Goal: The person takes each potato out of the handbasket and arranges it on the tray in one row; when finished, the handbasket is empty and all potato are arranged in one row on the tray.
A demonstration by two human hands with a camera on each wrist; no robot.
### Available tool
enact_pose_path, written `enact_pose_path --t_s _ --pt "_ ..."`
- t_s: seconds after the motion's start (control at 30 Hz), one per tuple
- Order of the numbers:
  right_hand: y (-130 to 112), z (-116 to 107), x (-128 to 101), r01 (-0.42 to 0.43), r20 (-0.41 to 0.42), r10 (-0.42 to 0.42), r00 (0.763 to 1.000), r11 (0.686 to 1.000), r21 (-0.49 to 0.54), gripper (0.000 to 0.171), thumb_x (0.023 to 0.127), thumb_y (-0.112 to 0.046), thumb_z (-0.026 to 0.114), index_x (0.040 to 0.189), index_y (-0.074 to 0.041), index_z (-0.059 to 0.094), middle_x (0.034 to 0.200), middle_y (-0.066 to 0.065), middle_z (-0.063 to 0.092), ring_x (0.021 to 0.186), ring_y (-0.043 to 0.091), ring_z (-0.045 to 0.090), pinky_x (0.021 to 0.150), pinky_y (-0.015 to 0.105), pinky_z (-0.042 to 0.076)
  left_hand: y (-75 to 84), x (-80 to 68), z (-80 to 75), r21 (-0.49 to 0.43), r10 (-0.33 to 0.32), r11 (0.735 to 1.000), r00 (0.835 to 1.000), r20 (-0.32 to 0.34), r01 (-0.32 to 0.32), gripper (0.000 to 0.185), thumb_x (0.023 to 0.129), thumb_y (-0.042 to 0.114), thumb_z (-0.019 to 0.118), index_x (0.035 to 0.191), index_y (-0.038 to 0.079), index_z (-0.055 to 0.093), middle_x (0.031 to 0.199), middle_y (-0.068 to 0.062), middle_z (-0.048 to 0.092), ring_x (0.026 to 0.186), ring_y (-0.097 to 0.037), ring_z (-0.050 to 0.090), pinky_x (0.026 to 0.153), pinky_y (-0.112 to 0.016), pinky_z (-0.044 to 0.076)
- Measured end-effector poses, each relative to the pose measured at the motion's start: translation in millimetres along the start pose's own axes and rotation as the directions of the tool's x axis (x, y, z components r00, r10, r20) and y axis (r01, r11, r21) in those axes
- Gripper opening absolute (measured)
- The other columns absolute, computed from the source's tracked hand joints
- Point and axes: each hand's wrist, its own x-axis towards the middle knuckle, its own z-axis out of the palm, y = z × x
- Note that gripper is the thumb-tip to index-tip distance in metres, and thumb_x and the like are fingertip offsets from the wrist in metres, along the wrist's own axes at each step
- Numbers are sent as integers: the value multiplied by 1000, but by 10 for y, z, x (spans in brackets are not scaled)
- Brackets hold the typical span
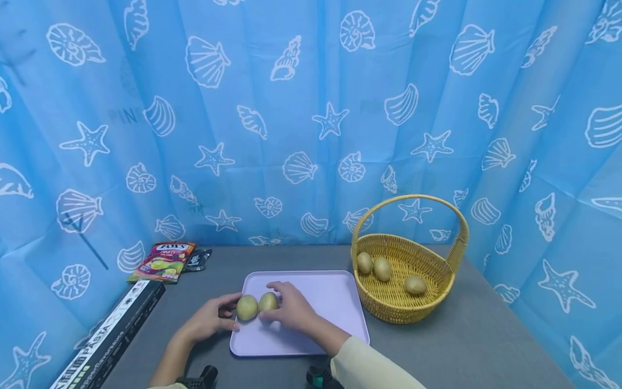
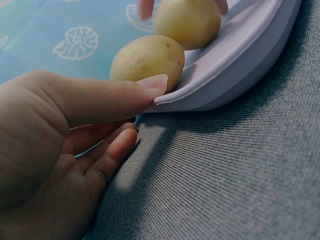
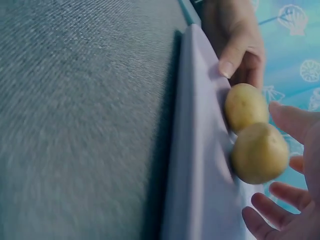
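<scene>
Two potatoes sit side by side on the left part of a lilac tray (image 1: 335,313): a left potato (image 1: 247,307) and a right potato (image 1: 268,302). My left hand (image 1: 214,317) is at the tray's left edge, beside the left potato (image 2: 147,60); its thumb lies at the rim and its other fingers are loosely bent outside it. Whether the thumb touches the potato, I cannot tell. Around the right potato (image 3: 260,153), my right hand (image 1: 293,309) has its fingers spread, with a gap showing between them and the potato in the right wrist view.
A yellow wicker basket (image 1: 398,315) with a tall handle stands right of the tray, holding three potatoes (image 1: 382,269). At the left lie a Fox's candy bag (image 1: 165,262), a small black packet (image 1: 197,260) and a long pasta box (image 1: 114,335). A blue shell-print curtain (image 1: 301,135) hangs behind.
</scene>
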Motion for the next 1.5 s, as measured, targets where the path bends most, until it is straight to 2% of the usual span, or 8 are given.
enact_pose_path --t_s 0.17,0.3,0.57,0.67,0.77,1.03,1.27,1.5 --pt "10 -207 -45 21 13 -21 1000 1000 14 64 81 -31 79 136 -12 54 130 10 57 112 27 58 90 40 50 19 -10 8 -9 -7 1000 1000 -6 7 79 76 18 80 143 -2 43 137 -25 50 113 -37 55 94 -54 46" --pt "17 -426 -80 62 12 -62 998 998 26 58 83 -26 77 135 -10 55 128 12 58 113 29 58 90 40 50 29 -18 14 -5 -4 1000 1000 -7 4 79 76 17 81 143 -2 43 136 -25 50 114 -38 55 94 -54 46" --pt "83 -939 -147 185 -85 -178 980 980 79 40 85 -17 75 122 -6 63 116 9 64 107 30 60 88 48 51 50 -33 13 3 -6 1000 1000 -8 6 79 76 18 81 143 -2 43 135 -25 51 114 -38 55 94 -54 46" --pt "141 -1131 -163 208 -119 -200 973 976 63 34 85 -14 75 117 -8 66 113 8 66 105 29 61 87 50 51 61 -34 10 8 -15 1000 1000 -11 15 79 76 19 81 143 -1 44 134 -24 52 113 -37 55 94 -54 46" --pt "206 -1336 -179 206 -118 -200 973 978 41 31 86 -15 74 115 -8 67 110 6 67 102 28 62 87 48 52 61 -33 6 10 -17 1000 1000 -11 17 79 76 19 81 143 -2 44 135 -25 52 113 -37 55 94 -54 46" --pt "300 -1890 -252 194 -45 -197 979 978 -73 23 88 -14 72 110 -9 69 97 1 70 89 16 65 78 32 55 2 -19 0 3 -3 1000 1000 0 3 80 76 21 81 143 -2 43 135 -25 51 113 -37 55 93 -53 47" --pt "427 -2267 -241 179 62 -174 983 980 -90 26 89 -12 70 114 -4 67 103 9 69 96 22 64 84 38 53 -23 -26 0 -1 1 1000 1000 -5 -1 80 76 21 82 143 -2 44 134 -25 52 112 -37 56 92 -53 48" --pt "740 -2445 -192 122 166 -106 980 989 -88 34 91 -15 68 117 5 63 110 17 67 104 32 63 90 46 51 -28 -3 5 -3 -16 1000 1000 -10 16 80 76 21 82 143 0 45 134 -23 53 111 -35 56 92 -51 48"
